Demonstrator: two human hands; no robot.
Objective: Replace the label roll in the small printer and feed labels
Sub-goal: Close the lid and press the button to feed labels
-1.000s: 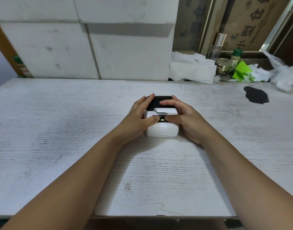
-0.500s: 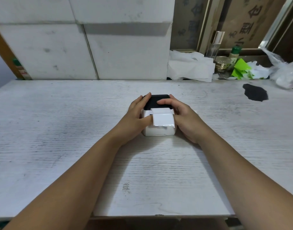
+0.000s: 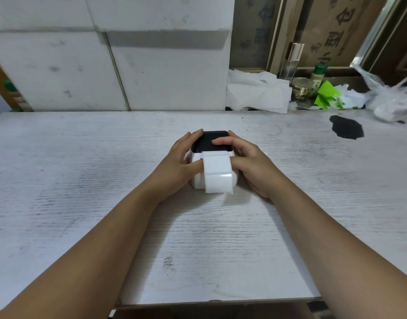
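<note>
Holding the small printer (image 3: 199,180) from both sides, two bare hands rest on the white table (image 3: 82,180). The printer sits in the middle of the table. It has a white body and a black lid (image 3: 207,141) on top.

The left hand (image 3: 177,162) is wrapped on the printer's left side, with its fingers up by the black lid and its thumb on the front. The right hand (image 3: 250,164) is wrapped on the right side. One of its fingers lies flat across the black lid and its thumb touches the front.

A strip of white labels (image 3: 217,173) comes out under the lid and hangs down over the front. The labels are blank, with no words on them.

At the back, a brown cardboard box (image 3: 336,31) stands behind the table with big dark Chinese writing on it. Near it are a little bottle with a green cap (image 3: 317,75), crumpled white paper (image 3: 255,93) and green paper (image 3: 326,94). A black patch (image 3: 346,130) marks the table on the right.
</note>
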